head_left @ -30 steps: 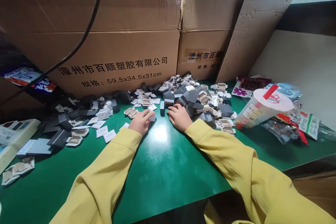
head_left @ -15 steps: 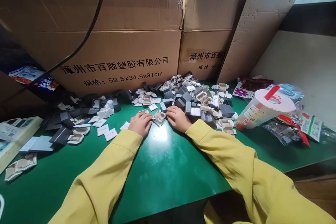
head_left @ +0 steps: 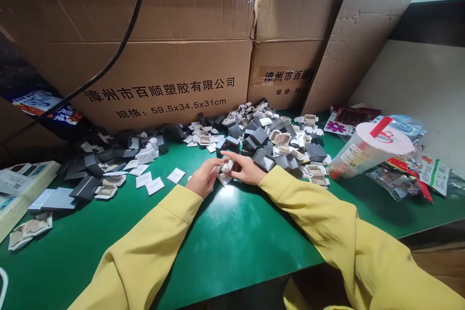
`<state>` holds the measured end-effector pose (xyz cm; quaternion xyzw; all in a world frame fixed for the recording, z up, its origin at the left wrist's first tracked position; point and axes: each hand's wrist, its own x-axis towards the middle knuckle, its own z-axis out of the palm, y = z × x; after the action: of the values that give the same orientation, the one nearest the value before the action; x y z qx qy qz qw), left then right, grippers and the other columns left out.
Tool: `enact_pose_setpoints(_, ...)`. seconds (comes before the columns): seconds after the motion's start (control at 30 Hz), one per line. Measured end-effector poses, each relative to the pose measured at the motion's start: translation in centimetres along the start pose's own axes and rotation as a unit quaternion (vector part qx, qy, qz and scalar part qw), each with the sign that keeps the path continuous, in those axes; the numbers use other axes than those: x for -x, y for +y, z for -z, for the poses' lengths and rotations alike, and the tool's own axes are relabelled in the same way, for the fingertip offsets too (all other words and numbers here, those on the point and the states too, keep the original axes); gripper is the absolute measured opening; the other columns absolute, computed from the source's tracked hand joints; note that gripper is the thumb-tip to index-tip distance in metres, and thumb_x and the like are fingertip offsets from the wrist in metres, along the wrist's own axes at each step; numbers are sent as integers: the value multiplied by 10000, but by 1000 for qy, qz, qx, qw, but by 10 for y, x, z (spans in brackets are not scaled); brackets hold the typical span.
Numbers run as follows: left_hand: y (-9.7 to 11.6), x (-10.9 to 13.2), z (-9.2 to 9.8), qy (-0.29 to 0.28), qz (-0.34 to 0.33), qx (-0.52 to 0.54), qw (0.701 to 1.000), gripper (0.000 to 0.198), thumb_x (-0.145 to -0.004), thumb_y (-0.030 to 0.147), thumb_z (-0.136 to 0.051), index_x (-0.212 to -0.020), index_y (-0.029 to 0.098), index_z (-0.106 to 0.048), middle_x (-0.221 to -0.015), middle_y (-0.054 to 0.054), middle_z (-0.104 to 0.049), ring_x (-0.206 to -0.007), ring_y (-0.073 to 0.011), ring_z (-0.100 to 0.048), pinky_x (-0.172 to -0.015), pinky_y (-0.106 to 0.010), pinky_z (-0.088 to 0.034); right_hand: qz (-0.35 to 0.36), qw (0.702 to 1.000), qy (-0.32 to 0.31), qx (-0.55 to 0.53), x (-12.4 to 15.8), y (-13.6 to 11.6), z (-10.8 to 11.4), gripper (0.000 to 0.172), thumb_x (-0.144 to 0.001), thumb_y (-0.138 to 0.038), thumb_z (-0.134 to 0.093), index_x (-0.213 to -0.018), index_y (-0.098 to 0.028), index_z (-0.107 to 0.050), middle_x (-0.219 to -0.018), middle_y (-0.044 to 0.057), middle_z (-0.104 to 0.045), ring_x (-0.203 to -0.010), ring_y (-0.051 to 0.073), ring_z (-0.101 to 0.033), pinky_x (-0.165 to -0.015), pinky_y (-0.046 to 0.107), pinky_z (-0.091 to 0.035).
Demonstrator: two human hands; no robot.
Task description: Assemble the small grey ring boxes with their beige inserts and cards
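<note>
One insert [head_left: 225, 166] pinched between left hand [head_left: 204, 180] and right hand [head_left: 248, 169], just before pile [head_left: 271, 138]. Judged light, flimsy; grip edges.

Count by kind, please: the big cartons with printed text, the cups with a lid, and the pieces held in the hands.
Printed cartons: 2
Lidded cup: 1
Pale piece, held between left hand and right hand: 1
Total: 4

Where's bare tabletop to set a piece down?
Bare green table between left sleeve and right sleeve, nearer than left hand and right hand pinching a pale insert. Crowded: box pile by cartons; cup, snack bags at right.
</note>
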<state>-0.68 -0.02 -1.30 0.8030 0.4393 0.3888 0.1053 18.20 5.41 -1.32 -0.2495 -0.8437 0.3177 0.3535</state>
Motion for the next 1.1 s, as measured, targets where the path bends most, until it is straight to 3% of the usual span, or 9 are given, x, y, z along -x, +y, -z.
enact_pose_setpoints(0.07, 2, 1, 1, 12, 12, 13, 1000, 254, -843, 167, -335, -1051, 192, -479, -1102, -89, -588, -1044, -175, -560, -876, -346, -481, 5, 1000, 21, 9, -1, 0, -1, 364, -739, -202, -543, -1099, -172, -582, -1011, 54, -642, -857, 140, -589, -749, 255, -461)
enact_pose_setpoints(0.17, 6, 0, 2, 30, 35, 20, 999, 236, -841, 195, -350, -1014, 194, -511, -1063, -83, -606, -988, -179, -584, -850, -338, -490, -24, 999, 38, -5, -2, -2, -1, 241, -724, -215, -550, -941, -161, -641, -936, 57, -658, -827, 147, -593, -747, 266, -456)
enact_pose_setpoints(0.37, 15, -3, 3, 85, 170, 36, 981, 248, -749, 312, -547, -970, 200, -527, -904, -33, -625, -706, -149, -610, -651, -281, -517, -115, 978, 59, -165, -3, -6, -5, 171, -709, -291, -576, -809, -156, -606, -763, 2, -594, -691, 112, -535, -652, 239, -438)
enact_pose_setpoints(0.57, 8, -8, 4, 132, 250, 167, 944, 442, -712, 335, -581, -1099, 199, -417, -953, -49, -591, -568, -108, -557, -448, -229, -472, -184, 949, 108, -230, -6, -3, -4, 255, -677, -378, -630, -771, -149, -569, -647, -32, -492, -560, 74, -416, -523, 211, -360)
enact_pose_setpoints(0.8, -4, -5, 5, 23, 217, 137, 966, 295, -785, 370, -506, -1008, 179, -540, -962, -54, -661, -856, -177, -610, -779, -316, -484, -207, 933, 124, -266, -6, 3, -7, 345, -689, -470, -625, -818, -163, -535, -613, -42, -455, -504, 61, -387, -435, 193, -310)
enact_pose_setpoints(0.97, -2, -7, 17, 65, 195, 62, 977, 360, -822, 372, -442, -1117, 176, -507, -1156, -82, -593, -1059, -196, -553, -911, -342, -433, -206, 929, 136, -277, -7, 6, -7, 354, -703, -424, -617, -931, -180, -497, -649, -40, -486, -454, 52, -400, -402, 194, -317)
enact_pose_setpoints(1.1, -13, -5, 39, 30, 142, -123, 982, 327, -837, 327, -369, -1052, 180, -567, -1189, -87, -567, -1155, -232, -471, -995, -414, -352, -224, 919, 130, -297, -8, 7, -8, 547, -687, -349, -597, -1159, -205, -361, -705, -42, -526, -486, 80, -504, -422, 206, -398)
